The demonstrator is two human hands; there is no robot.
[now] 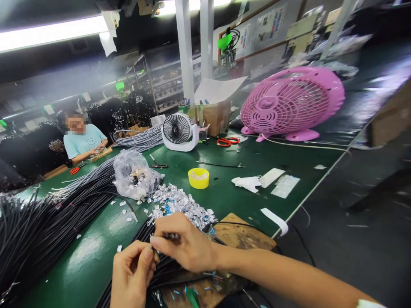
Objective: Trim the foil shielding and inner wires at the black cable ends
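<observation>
My left hand (133, 269) is closed in a pinch at the lower middle. My right hand (186, 244) is also closed, its thumb and forefinger meeting the left fingertips. Between them is the end of a thin dark cable, with tiny wire tips showing; the fingers cover most of it. Something dark also shows inside my curled right fingers, too hidden to name. Beneath both hands runs a bundle of black cables (141, 233), passing over a worn wooden board (242, 233). Just beyond the right hand lies a heap of silvery foil scraps (186, 203).
More black cables (73, 209) cover the green table (93, 246) at left. Around its middle are a plastic bag (131, 173), yellow tape roll (198, 177), white fan (180, 131) and red-handled scissors (227, 141). A pink fan (289, 105) stands right. Another person (85, 137) sits across.
</observation>
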